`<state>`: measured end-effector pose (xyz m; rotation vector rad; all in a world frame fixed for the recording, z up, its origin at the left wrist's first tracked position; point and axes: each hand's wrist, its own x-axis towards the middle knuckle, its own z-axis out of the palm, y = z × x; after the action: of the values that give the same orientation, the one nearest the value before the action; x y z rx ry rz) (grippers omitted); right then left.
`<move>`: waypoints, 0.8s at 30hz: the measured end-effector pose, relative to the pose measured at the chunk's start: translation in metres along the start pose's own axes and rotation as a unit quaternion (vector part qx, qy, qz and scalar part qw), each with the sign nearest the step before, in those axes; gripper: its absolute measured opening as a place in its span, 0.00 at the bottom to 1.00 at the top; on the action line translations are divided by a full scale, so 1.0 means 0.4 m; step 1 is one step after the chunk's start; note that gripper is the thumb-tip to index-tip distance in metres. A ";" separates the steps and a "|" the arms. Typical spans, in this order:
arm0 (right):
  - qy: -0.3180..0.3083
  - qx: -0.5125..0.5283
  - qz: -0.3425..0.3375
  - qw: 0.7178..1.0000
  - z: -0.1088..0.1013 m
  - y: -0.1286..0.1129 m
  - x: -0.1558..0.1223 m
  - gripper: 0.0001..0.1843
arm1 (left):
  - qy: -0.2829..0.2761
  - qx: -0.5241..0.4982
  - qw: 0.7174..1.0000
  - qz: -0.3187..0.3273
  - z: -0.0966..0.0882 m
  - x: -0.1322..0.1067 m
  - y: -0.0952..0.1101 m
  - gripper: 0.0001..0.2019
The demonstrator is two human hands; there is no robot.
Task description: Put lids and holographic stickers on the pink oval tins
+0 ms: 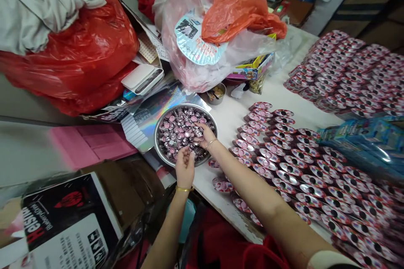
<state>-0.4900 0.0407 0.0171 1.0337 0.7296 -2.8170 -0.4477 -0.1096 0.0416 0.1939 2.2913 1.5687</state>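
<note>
White table [227, 113]: discs [173, 128] lie under half-curled left hand [185, 168] and right hand [206, 134], grips unclear.

Around your metal bowl [156, 136], you can pass over the strip of white tabletop [229, 111] at 2 o'clock. Blocking you are the small metal cup [216, 101] at 1 o'clock, clear plastic bag [189, 77] at 12, red bag [101, 46] at 10, and rows of containers [288, 169] from 3 to 5.

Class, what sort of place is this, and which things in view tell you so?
Probably a workshop or packing room: a metal bowl full of small round pieces, rows of matching oval-topped containers on a white table, and plastic bags.
</note>
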 end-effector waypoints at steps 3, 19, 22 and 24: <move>-0.038 0.108 0.010 0.993 0.009 0.011 -0.020 0.09 | 0.021 -0.019 0.999 0.026 0.042 0.039 0.018 0.24; 0.102 0.023 -0.112 0.988 -0.181 0.051 -0.361 0.15 | -0.192 0.137 0.963 0.128 0.151 -0.038 0.113 0.15; 0.181 0.028 -0.156 0.970 -0.259 0.058 -0.450 0.18 | -0.276 0.122 0.949 0.089 0.244 -0.089 0.121 0.13; 0.204 0.035 -0.176 0.962 -0.308 0.048 -0.503 0.20 | -0.312 0.127 0.935 0.107 0.302 -0.127 0.134 0.10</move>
<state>-0.2567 0.0570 0.0526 1.6834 0.9340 -2.9631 -0.3614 0.0003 0.0630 0.8974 1.9815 1.0708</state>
